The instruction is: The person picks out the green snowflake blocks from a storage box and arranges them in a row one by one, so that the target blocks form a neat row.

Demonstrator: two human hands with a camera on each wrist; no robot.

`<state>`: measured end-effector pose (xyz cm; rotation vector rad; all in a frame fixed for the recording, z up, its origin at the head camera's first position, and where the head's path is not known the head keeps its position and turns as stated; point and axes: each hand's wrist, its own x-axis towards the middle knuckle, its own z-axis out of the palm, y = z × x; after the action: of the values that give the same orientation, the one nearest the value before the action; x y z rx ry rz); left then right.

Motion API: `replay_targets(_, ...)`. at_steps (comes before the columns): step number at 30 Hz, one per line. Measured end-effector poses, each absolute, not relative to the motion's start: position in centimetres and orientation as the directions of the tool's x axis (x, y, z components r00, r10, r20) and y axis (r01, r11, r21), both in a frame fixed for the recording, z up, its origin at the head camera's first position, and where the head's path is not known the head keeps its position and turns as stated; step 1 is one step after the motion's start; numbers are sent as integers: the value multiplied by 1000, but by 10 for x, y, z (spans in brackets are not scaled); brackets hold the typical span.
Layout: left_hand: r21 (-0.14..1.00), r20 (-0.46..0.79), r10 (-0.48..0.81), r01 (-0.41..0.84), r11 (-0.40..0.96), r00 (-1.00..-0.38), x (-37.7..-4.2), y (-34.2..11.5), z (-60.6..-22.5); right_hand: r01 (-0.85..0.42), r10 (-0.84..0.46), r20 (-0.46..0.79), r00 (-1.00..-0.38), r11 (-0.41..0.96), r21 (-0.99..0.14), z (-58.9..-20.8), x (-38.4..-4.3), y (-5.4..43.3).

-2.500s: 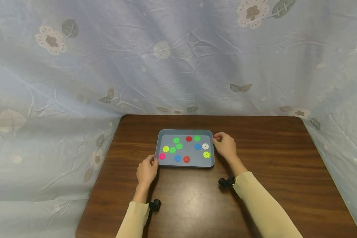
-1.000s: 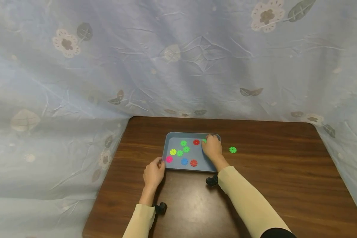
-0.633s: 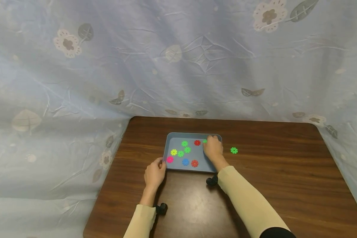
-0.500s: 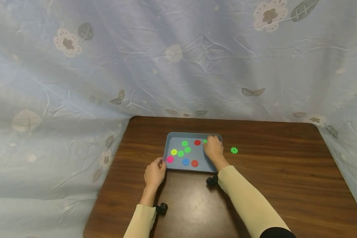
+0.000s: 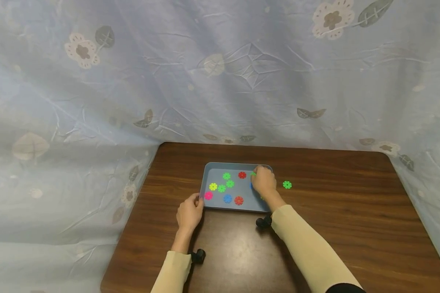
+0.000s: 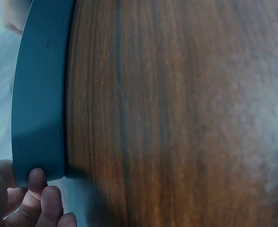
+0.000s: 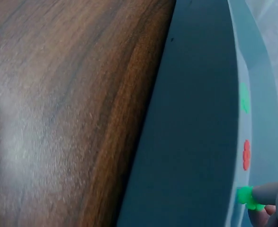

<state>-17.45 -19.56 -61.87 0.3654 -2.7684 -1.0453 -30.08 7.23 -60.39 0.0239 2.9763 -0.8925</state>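
My left hand (image 5: 190, 213) grips the near left corner of a grey tray (image 5: 238, 209); in the left wrist view its fingers curl at the tray wall (image 6: 39, 104). Inside the tray's right part is my right hand (image 5: 265, 182), pinching a green plastic snowflake disc (image 7: 247, 197) between finger and thumb. A blue snowflake disc (image 5: 252, 185) and a yellow one (image 5: 262, 198) peek out from beside and under this hand. Red (image 5: 242, 175), yellow (image 5: 213, 186), pink (image 5: 208, 195), blue (image 5: 227, 198) and several green snowflake discs (image 5: 229, 184) lie flat in the tray.
One green snowflake disc (image 5: 287, 184) lies on the brown wooden table (image 5: 344, 203), right of the tray. A floral curtain (image 5: 212, 81) hangs behind the table and along both sides. Black cameras (image 5: 198, 256) are strapped at the wrists.
The right hand has gone from beside the tray's right edge into the tray, leaving a green disc visible on the table. Since half a second ago it has shifted slightly, exposing blue and yellow discs.
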Motion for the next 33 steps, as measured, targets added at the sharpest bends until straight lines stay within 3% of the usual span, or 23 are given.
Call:
replay_targets(10,653,72,-290,-175,737,-954,-175,-196,-619,-23,0,34,-999,729,-684,-590,-296,91)
replay_targets(33,649,63,-295,-186,738,-953,-174,-196,-619,-16,76,95,-993,692,-722,-576,-287,145)
